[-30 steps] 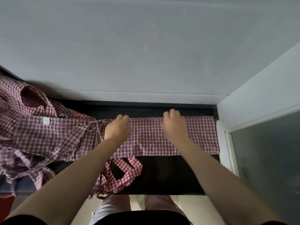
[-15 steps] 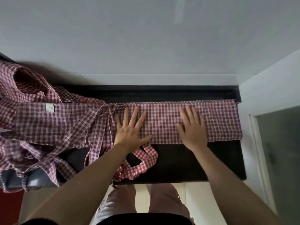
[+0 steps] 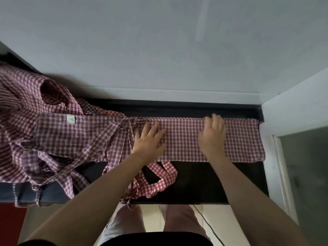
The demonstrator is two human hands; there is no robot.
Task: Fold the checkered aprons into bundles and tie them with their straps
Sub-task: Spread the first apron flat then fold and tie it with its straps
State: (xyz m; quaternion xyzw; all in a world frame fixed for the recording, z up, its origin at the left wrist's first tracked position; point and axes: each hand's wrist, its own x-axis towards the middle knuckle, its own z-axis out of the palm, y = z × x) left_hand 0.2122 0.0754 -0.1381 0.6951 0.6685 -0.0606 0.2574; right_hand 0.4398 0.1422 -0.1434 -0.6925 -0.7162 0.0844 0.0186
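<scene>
A pale wall [image 3: 159,50] filled the upper view, above and beyond both hands. Below it ran a black counter [image 3: 213,181], bare on the near side of the right hand. To the left of the left hand lay a heap of checkered aprons [image 3: 44,130], crumpled, with a small white label [image 3: 70,119] on one folded panel. The folded apron [image 3: 186,141] lay as a long flat band across the counter's far part, directly beneath both hands and reaching right to the counter's end. The left hand [image 3: 148,141] rested flat on the band's left portion, fingers straight and spread, grasping nothing. The right hand [image 3: 212,137] lay on the band to the right of the left hand, palm down, fingertips at the far edge; motion blur left it unclear whether they curled over that edge. A brighter red checkered strap [image 3: 158,181] looped loosely on the counter just nearer than the left wrist.
</scene>
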